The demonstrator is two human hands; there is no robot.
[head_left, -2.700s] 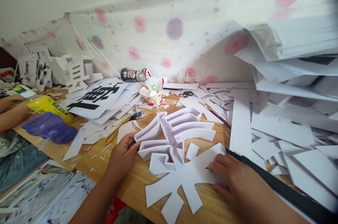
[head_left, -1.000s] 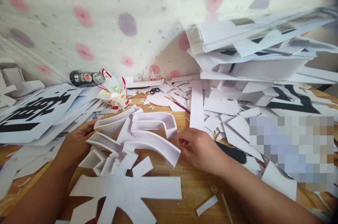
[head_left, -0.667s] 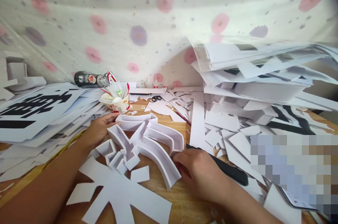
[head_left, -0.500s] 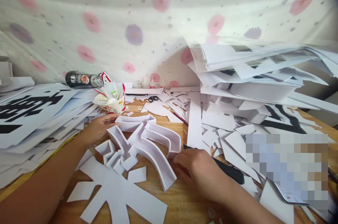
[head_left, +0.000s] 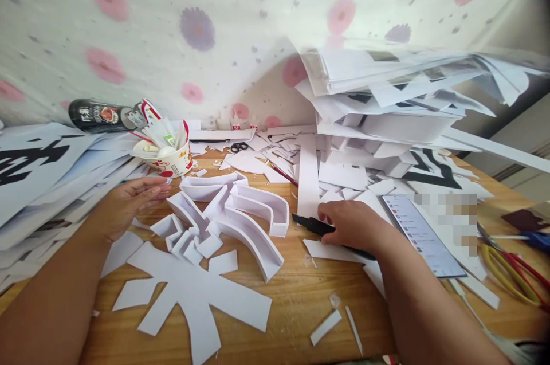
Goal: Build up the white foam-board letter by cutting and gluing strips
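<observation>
A white foam-board character [head_left: 249, 236] with raised walls lies on the wooden table between my hands. To its left, my left hand [head_left: 140, 199] is apart from it, its fingers loosely extended and no object clearly visible in them. On the right, my right hand [head_left: 354, 222] has its fingers curled over a black utility knife [head_left: 313, 224], which lies pointing left; the palm hides part of its handle. A flat white cut-out [head_left: 189, 290] lies in front of the walled character, with small loose foam pieces [head_left: 223, 262] around it.
A paper tub [head_left: 165, 161] of tubes and sticks stands at back left beside a dark bottle [head_left: 98, 116]. White sheets pile up left [head_left: 38, 193] and back right [head_left: 387, 118]. Small scissors [head_left: 239, 147], a phone [head_left: 423, 236] and yellow-handled scissors [head_left: 509, 273] lie about.
My left hand has come away from the walled character. My right hand has moved from that character's right edge onto the utility knife. The view has turned right.
</observation>
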